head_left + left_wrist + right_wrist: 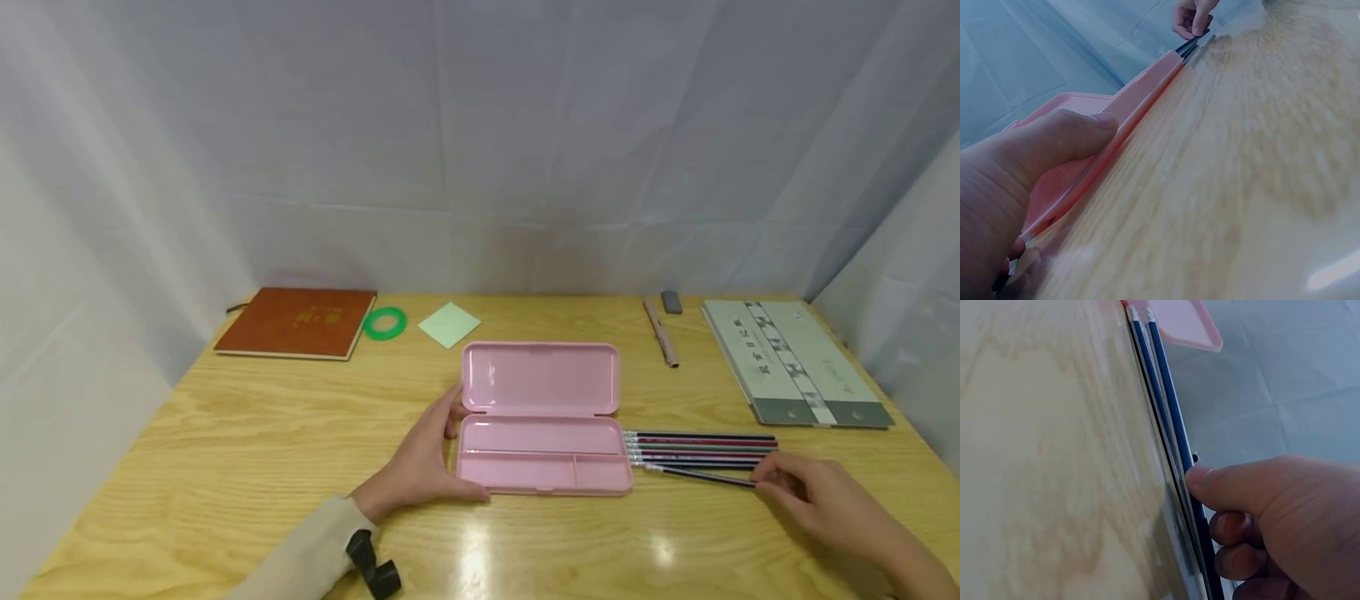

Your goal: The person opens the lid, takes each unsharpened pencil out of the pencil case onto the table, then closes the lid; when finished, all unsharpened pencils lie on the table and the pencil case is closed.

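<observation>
A pink pencil case (517, 472) lies open on the wooden table, lid tipped back and compartments bare. At its left end my left hand (420, 462) holds it, the thumb (1079, 133) along the front rim and the fingers round the back corner. My right hand (825, 504) pinches a dark pencil (705, 476) near its far-right end between thumb and fingers; the pencil slants, its eraser end close to the case. Behind it, several pencils (705, 443) lie side by side in a row at the case's right end, eraser ends toward the case.
At the back left lie a brown notebook (296, 323), a green tape ring (385, 335) and a pale green sticky note (449, 325). To the back right are a pink pen (661, 333), a grey eraser (672, 302) and a grey-green booklet (795, 358). White curtains surround the table.
</observation>
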Demonstrator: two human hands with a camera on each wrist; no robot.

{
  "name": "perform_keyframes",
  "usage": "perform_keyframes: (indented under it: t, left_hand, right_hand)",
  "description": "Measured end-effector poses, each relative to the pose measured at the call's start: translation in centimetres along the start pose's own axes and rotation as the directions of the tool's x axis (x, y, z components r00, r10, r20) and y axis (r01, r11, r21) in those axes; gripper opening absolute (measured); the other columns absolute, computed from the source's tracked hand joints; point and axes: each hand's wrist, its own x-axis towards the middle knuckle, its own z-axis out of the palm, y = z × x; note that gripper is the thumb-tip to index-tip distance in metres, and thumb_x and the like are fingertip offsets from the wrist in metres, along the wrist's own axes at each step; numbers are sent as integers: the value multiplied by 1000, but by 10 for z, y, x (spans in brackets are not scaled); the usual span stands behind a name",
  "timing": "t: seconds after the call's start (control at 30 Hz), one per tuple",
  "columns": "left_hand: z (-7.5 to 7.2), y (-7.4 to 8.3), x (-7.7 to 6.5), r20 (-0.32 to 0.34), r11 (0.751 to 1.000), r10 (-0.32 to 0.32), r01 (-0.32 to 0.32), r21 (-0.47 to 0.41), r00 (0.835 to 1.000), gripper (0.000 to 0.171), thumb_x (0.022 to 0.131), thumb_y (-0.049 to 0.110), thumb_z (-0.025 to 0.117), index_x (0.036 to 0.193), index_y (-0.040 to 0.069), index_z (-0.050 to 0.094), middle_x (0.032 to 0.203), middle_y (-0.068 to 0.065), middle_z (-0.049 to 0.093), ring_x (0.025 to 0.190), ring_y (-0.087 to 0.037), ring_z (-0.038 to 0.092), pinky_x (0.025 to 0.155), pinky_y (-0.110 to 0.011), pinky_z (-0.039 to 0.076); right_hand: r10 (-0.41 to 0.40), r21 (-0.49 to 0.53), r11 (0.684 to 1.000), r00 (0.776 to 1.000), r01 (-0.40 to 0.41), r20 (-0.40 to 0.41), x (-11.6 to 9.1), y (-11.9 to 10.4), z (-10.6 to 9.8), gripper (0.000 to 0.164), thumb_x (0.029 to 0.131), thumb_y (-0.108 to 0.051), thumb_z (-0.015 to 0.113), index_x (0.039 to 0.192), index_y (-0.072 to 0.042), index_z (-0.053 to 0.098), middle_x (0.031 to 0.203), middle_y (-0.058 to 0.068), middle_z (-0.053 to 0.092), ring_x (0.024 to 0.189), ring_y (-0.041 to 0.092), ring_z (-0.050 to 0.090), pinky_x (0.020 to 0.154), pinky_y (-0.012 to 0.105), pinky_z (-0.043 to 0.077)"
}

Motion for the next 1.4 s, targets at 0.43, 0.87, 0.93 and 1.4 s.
perform_keyframes:
  t: [0.43,0.87,0.93,1.4]
  left_hand:
    - [0,-1,1,7,1000,-13,13,6,1000,139,44,45,94,155,16,15,123,6,52,94,-12,42,81,-25,40]
    - [1,-1,1,-5,1000,15,-15,9,1000,139,44,44,95,154,14,17,120,6,53,92,-13,43,80,-25,40]
    - [1,-1,1,-6,1000,19,-19,11,1000,138,44,44,95,154,14,17,121,6,53,92,-12,43,80,-25,40]
    - [0,1,0,4,1000,12,-13,28,1000,135,45,42,95,154,16,19,119,7,52,93,-12,43,81,-25,39]
  right_hand:
    - [5,-23,1000,999,-6,-48,30,-23,22,26,81,-2,72,92,-15,53,64,-20,37,53,-8,31,50,18,32]
    - [-116,-12,993,992,117,51,106,-81,52,8,88,-12,68,95,-15,65,65,-17,45,55,-6,37,51,18,36]
    - [-164,-7,986,984,165,64,115,-90,58,6,88,-15,68,93,-16,67,68,-16,48,58,-5,39,53,18,38]
    - [-183,5,982,943,190,278,142,-127,80,16,88,-29,70,80,-18,61,68,-12,47,62,1,40,56,19,36]
